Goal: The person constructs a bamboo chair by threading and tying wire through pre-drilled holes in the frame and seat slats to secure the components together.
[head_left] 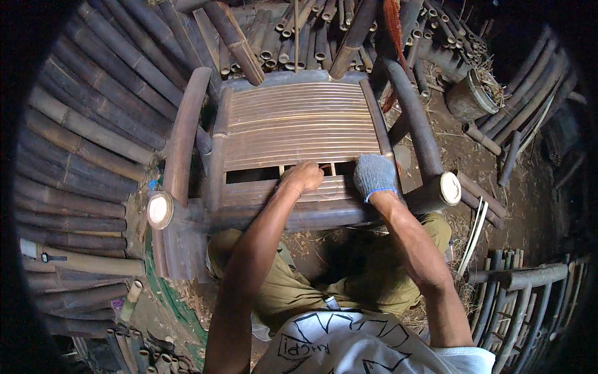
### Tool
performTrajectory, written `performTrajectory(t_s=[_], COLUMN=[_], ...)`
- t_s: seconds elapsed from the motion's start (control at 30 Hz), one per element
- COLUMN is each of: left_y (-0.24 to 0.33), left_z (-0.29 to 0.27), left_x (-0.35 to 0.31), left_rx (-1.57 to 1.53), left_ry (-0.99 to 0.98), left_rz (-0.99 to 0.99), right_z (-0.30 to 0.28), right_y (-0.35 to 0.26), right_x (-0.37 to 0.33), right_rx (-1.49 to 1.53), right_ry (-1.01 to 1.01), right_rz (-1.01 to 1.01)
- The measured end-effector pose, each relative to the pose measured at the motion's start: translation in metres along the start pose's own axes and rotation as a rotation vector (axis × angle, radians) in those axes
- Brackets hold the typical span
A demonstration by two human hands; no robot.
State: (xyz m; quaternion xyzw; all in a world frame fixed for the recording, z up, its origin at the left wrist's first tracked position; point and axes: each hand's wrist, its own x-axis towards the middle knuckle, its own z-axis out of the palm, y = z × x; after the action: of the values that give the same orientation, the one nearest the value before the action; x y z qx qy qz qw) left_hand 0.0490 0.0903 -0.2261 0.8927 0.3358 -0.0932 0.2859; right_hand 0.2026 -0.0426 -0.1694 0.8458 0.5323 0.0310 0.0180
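A bamboo chair [215,140] stands in front of me, its seat made of thin bamboo slats [299,121] laid side by side. A dark gap [252,175] crosses the seat between the far slats and a few near slats [249,194]. Over the middle of that gap is my left hand [304,177], bare, with its fingers curled closed; what they hold is hidden. A thin reddish strand shows beside its fingertips. My right hand [375,175], in a grey knitted glove, is closed at the gap's right end by the seat's side rail. Its fingertips are out of sight.
Thick bamboo armrests [187,134] flank the seat. Dark bamboo poles [81,134] line the left side, and cut bamboo lengths [305,47] are piled beyond the chair. A bucket [470,100] stands at far right, with a bamboo rack [523,293] at lower right.
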Motion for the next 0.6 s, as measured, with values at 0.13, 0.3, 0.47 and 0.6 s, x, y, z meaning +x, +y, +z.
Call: performTrajectory(t_s=[0.13,0.3,0.47,0.6], left_y=[0.053,0.035,0.062,0.059], left_z=[-0.005,-0.013,-0.014,0.004], left_x=[0.024,0.014,0.011,0.007], left_rx=[-0.148,-0.186,-0.167,-0.148], left_ry=[-0.104,-0.226,-0.116,0.140], left_rz=[0.168,0.022,-0.267,-0.320], right_z=[0.086,0.091,0.082,0.054], right_y=[0.051,0.036,0.042,0.027], right_x=[0.047,0.069,0.066,0.044], right_rx=[0.183,0.357,0.377,0.372], right_ry=[-0.246,-0.403,-0.368,-0.486], right_rz=[-0.414,-0.821,-0.872,-0.418])
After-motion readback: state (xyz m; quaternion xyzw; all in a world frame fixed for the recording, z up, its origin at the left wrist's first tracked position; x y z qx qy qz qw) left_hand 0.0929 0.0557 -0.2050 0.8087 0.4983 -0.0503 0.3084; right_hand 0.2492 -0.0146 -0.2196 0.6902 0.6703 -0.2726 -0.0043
